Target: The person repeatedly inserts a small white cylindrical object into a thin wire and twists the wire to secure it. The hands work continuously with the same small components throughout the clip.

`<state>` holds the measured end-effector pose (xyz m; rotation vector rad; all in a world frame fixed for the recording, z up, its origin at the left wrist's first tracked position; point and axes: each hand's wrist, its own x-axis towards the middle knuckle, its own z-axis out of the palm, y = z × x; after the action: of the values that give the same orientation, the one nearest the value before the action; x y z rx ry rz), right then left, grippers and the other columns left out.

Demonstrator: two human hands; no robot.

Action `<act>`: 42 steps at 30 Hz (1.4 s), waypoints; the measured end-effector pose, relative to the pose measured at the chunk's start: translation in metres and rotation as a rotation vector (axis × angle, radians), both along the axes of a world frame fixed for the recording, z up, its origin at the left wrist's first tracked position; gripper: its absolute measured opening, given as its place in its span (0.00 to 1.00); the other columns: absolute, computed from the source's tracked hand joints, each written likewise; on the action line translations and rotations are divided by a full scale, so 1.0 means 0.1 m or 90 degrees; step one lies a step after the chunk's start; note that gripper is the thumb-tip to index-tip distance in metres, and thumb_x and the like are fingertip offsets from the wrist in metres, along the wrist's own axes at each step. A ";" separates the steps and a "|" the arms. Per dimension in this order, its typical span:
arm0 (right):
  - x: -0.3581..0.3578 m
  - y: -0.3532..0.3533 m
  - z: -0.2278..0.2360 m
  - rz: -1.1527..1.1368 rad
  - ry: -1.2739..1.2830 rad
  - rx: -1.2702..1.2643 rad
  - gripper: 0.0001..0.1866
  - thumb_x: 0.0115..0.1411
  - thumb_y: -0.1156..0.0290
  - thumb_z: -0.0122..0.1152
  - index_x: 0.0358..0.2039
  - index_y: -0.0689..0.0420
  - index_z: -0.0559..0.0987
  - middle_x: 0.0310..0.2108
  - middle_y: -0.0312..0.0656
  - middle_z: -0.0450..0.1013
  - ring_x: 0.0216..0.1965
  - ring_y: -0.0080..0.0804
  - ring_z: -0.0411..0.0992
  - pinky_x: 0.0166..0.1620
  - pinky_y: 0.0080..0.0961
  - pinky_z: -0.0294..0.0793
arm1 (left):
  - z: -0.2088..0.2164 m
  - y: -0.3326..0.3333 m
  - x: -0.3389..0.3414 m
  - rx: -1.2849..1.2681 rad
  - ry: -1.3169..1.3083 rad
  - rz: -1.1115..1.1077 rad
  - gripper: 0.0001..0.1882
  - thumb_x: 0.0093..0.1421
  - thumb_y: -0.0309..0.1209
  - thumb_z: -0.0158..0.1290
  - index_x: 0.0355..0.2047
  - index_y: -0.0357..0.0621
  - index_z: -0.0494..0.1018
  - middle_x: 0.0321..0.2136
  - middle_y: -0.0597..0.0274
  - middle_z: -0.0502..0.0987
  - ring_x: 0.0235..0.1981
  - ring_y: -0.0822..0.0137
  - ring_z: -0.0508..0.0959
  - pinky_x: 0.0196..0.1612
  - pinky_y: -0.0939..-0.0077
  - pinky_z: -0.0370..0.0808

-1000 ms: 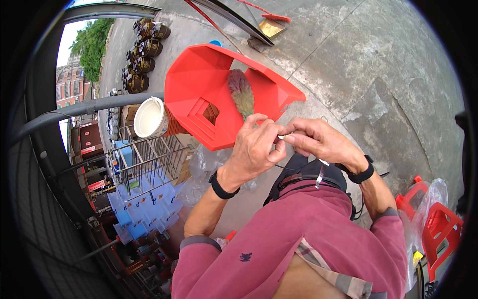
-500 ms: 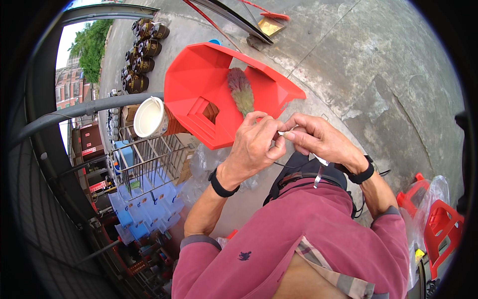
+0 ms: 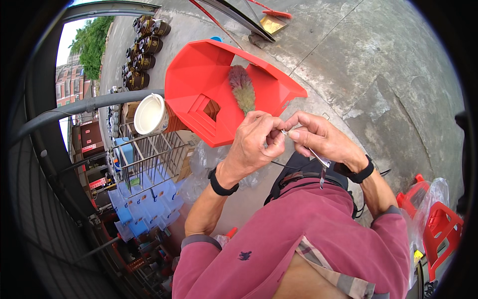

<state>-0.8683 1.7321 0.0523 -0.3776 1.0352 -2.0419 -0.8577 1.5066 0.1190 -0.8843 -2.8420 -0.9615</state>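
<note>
My left hand point(image 3: 256, 141) and my right hand point(image 3: 322, 138) meet at chest height, fingertips almost touching. Pinched between them is the end of a thin, shiny white strip point(image 3: 322, 175), which passes under my right hand and dangles below it. What the strip is, I cannot make out. Just beyond my left hand a duster point(image 3: 241, 87) with a fluffy purple and green head rests on a red plastic stack of stools point(image 3: 191, 82). Its lower end is hidden behind my left fingers, so I cannot tell whether they touch it.
A white bucket point(image 3: 149, 115) stands left of the red stools, above a metal rack point(image 3: 144, 159). Blue translucent bins point(image 3: 144, 204) are below it. Dark jars point(image 3: 144, 62) are stacked farther off. A red chair point(image 3: 443, 234) stands at the right. A dustpan point(image 3: 273, 24) lies on the concrete.
The strip has turned slightly between my fingers, and its dangling end has shifted a little right. Both hands stay pinched together in nearly the same place.
</note>
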 end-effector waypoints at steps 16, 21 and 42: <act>0.10 -0.12 -0.09 -0.063 0.003 -0.028 0.15 0.79 0.59 0.55 0.53 0.58 0.75 0.26 0.28 0.68 0.26 0.14 0.63 0.29 0.19 0.60 | 0.00 0.03 -0.03 -0.023 0.010 -0.021 0.15 0.51 0.19 0.62 0.41 0.41 0.79 0.21 0.66 0.76 0.25 0.64 0.78 0.56 0.58 0.76; 0.05 -0.13 -0.03 -0.046 0.068 0.059 0.14 0.80 0.60 0.53 0.52 0.59 0.74 0.25 0.29 0.66 0.26 0.15 0.62 0.29 0.21 0.59 | -0.02 0.05 0.00 -0.065 0.065 -0.051 0.16 0.51 0.19 0.62 0.42 0.41 0.78 0.21 0.66 0.76 0.25 0.64 0.78 0.55 0.55 0.76; 0.08 -0.16 -0.02 -0.018 0.035 0.035 0.14 0.79 0.58 0.54 0.50 0.57 0.73 0.24 0.30 0.67 0.25 0.15 0.61 0.29 0.20 0.60 | 0.00 -0.01 0.02 -0.072 0.079 -0.053 0.16 0.51 0.19 0.62 0.41 0.41 0.76 0.25 0.63 0.80 0.29 0.59 0.82 0.52 0.57 0.77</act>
<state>-0.8600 1.7162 0.0500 -0.3943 1.1324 -2.0339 -0.8559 1.5058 0.1186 -1.0411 -2.7974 -0.7307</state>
